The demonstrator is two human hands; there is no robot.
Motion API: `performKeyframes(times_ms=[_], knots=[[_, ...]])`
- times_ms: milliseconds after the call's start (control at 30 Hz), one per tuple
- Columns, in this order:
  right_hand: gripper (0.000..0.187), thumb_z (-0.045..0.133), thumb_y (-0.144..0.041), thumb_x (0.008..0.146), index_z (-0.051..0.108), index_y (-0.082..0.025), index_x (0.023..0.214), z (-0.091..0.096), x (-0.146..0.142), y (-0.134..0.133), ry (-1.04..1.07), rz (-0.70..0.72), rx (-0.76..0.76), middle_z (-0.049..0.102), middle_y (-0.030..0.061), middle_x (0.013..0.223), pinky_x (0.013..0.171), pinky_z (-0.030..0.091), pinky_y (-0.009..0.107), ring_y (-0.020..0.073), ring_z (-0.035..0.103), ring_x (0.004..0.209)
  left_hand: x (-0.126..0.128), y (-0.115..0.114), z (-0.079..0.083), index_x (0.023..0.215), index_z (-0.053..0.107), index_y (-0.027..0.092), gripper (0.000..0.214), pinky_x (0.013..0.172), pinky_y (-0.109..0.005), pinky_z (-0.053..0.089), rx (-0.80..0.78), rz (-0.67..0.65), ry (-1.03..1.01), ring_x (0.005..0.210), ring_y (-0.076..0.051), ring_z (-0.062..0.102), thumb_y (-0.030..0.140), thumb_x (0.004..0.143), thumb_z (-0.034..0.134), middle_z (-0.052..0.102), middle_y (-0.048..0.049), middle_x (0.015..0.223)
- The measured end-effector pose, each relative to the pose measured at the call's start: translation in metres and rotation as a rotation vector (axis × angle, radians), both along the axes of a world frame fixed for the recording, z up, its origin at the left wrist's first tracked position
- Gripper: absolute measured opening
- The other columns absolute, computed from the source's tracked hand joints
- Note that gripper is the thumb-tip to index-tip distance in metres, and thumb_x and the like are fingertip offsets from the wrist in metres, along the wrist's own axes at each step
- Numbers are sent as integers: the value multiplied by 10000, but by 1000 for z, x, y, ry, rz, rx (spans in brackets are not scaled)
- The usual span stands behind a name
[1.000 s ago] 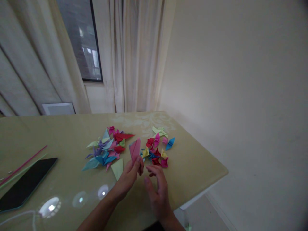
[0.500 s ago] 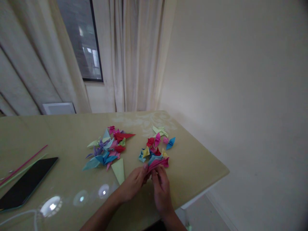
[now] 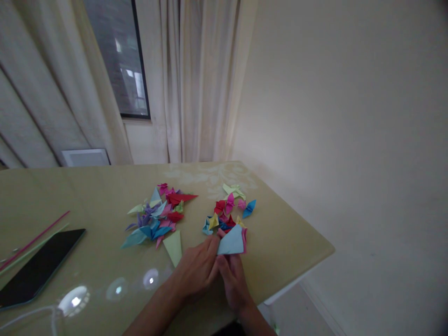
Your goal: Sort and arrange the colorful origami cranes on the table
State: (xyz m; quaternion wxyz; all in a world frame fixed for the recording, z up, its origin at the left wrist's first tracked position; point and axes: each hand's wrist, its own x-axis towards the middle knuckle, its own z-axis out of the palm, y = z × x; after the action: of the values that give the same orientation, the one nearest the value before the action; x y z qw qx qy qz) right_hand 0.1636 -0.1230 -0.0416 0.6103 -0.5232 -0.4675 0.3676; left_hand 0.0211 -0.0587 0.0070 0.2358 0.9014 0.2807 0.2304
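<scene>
Between my two hands is a folded piece of paper (image 3: pixel 231 241), light blue on the face toward me, with pink showing along its right edge. My left hand (image 3: pixel 198 262) is closed on its left end, knuckles up. From below, my right hand (image 3: pixel 234 279) pinches its lower edge with the thumb. Just beyond lies a loose group of small folded paper figures, among them a yellow one (image 3: pixel 213 221), a red one (image 3: pixel 220 206) and a blue one (image 3: pixel 249 208). A pale green folded paper (image 3: pixel 172 247) lies left of my left hand.
A larger heap of colourful folded paper figures (image 3: pixel 154 228) lies left of centre on the table (image 3: pixel 287 242). Farther left are a black flat device (image 3: pixel 42 268), a magenta stick (image 3: pixel 38 238) and a pale green strip (image 3: pixel 33 249). The table's right edge slants toward the wall.
The folded paper has turned over, so its light blue face now shows where mostly pink showed before. My left hand has rolled knuckles up over its left end.
</scene>
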Motion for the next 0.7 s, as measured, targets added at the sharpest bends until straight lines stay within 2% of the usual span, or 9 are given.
performKeyframes(times_ms=[67,133,233,300,367,400,467,533,700], knots=[[662,668,-682,962,687,-229,1444,1,-1,3,-24,6,-1,681,135,1448,1279,357,512,326,551,1443,2,-1,-2,1556,449,212,540,1040,-459,546,-18,3,10,1269,-346,657,380,1043,449,635,-184,1413],[615,629,-680,987,719,-237,1403,1,-1,5,-23,-69,-18,694,126,1432,1282,354,495,314,567,1426,-2,2,1,1569,447,216,614,1119,-476,501,-70,-37,14,1364,-358,597,364,984,559,585,-187,1500],[611,603,-738,970,795,-238,1265,-1,-1,5,-12,-163,-50,757,132,1292,1173,482,470,322,669,1262,-25,20,10,1456,587,243,528,1089,-425,513,-219,-82,55,1265,-310,644,356,941,623,637,-142,1403],[635,606,-779,943,825,-224,1159,-2,-1,3,3,-167,-74,785,140,1149,1033,573,448,314,719,1100,-50,40,14,1305,695,236,371,1067,-416,508,-263,35,113,1184,-278,663,305,986,520,666,-124,1289],[658,603,-796,934,823,-197,1092,0,-4,1,50,-129,-84,783,140,1037,886,623,418,290,732,961,-76,58,14,1231,737,204,394,1151,-459,430,-206,193,209,1296,-310,599,164,891,542,662,-138,1297],[669,603,-800,932,813,-183,1084,2,-5,0,83,-103,-87,777,137,998,812,633,398,276,731,908,-87,64,13,1260,737,207,463,1191,-488,383,-211,246,277,1352,-332,559,132,830,584,646,-141,1349],[698,602,-815,922,789,-163,1088,7,-9,0,131,-51,-100,757,122,917,655,616,346,248,712,801,-102,70,13,1343,714,236,621,1243,-521,302,-257,284,388,1429,-359,493,115,736,660,600,-133,1449],[718,578,-827,927,773,-155,1087,13,-11,1,116,-17,-111,716,86,819,564,560,297,212,664,705,-104,68,15,1349,712,263,661,1239,-507,301,-316,267,442,1423,-359,490,142,700,711,597,-117,1442],[708,498,-800,989,771,-150,1048,20,-9,5,-45,-19,-71,534,-12,662,591,442,263,149,510,618,-84,54,25,1059,780,244,364,1082,-419,418,-315,195,445,1261,-338,545,204,699,749,649,-100,1239]])
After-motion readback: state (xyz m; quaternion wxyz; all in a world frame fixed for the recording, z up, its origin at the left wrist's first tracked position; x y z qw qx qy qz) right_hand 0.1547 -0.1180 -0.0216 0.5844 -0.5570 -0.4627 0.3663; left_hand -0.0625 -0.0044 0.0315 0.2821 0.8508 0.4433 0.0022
